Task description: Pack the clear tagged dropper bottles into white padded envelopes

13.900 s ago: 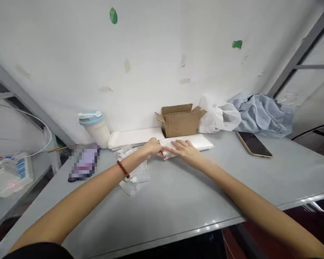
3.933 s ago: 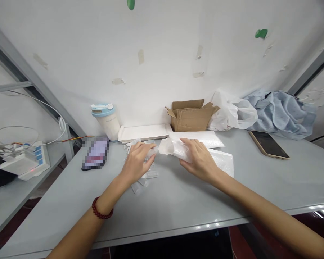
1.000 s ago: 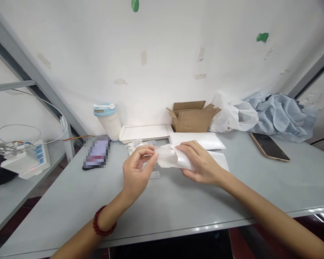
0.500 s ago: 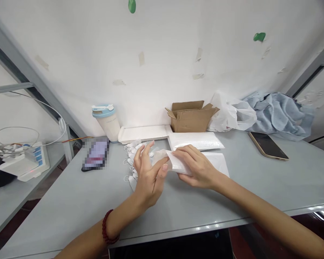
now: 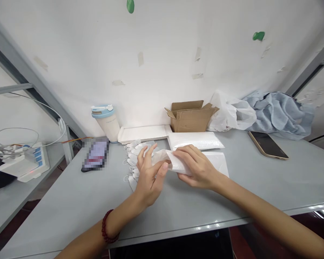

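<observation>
My right hand (image 5: 197,169) grips a white bubble mailer (image 5: 179,164) above the table, its fingers on top and thumb side hidden. The mailer's mouth points left, with a translucent flap (image 5: 160,155) at that end. My left hand (image 5: 151,178) is at this mouth, index finger reaching into the opening and the other fingers spread; no pinch shows. A red bead bracelet circles the left wrist. Behind the left hand lies a bunch of white tags with string loops (image 5: 131,162), partly covered. Two more white mailers, one farther back (image 5: 197,140) and one under my right hand (image 5: 218,162), lie flat.
Along the wall stand a blue-lidded cup (image 5: 106,124), a flat white box (image 5: 144,133), an open cardboard box (image 5: 191,120), a white plastic bag (image 5: 229,113) and blue cloth (image 5: 280,111). Phones lie left (image 5: 95,154) and right (image 5: 268,145). A power strip (image 5: 34,163) sits far left.
The mailer's mouth gapes a little wider, and my left hand's raised fingers have shifted slightly right. My right hand keeps its hold in nearly the same place.
</observation>
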### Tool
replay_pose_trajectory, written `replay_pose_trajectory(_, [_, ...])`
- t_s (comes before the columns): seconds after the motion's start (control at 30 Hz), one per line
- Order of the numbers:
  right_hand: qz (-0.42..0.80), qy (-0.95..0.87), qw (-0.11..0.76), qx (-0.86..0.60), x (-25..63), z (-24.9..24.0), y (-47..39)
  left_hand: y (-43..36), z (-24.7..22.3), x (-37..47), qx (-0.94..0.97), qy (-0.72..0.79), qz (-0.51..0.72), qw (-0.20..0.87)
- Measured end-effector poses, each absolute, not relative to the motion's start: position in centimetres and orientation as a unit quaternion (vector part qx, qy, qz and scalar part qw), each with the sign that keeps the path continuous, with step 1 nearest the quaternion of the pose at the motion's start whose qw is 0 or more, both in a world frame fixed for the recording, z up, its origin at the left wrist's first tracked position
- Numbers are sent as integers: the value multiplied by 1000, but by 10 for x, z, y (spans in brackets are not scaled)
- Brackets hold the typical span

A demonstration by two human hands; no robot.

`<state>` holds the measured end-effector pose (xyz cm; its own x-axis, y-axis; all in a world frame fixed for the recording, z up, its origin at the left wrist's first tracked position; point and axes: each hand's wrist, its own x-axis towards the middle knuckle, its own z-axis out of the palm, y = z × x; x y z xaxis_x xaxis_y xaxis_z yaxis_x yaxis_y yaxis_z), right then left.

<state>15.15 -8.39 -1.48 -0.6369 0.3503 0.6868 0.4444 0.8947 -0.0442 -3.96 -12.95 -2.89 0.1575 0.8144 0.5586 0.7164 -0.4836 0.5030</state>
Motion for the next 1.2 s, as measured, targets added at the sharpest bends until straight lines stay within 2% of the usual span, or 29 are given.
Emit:
replay_pose_trajectory(0.13, [-71,-912,354,-195,149,-16,-86,-127,-31,-41,773,506,368,104])
replay_pose_trajectory(0.37, [-59,-919,337,-194,153,-14,-83,-121,-30,-44,837,433,317,107])
replay_pose_trajectory(0.53, [-60,-919,327,-211,155,-11,-83,-116,-36,-45,809,428,393,84])
replay_pose_trajectory(0.87, [-213,-887,324,-252,146,-21,-87,-123,-35,-41,748,419,515,-5])
replay_pose_trajectory(1.03, [-249,-880,330,-232,147,-22,-87,-128,-34,-35,729,437,527,7])
replay_pose_trajectory(1.2, [-249,-882,347,-200,148,-23,-87,-122,-34,-37,794,381,472,-41])
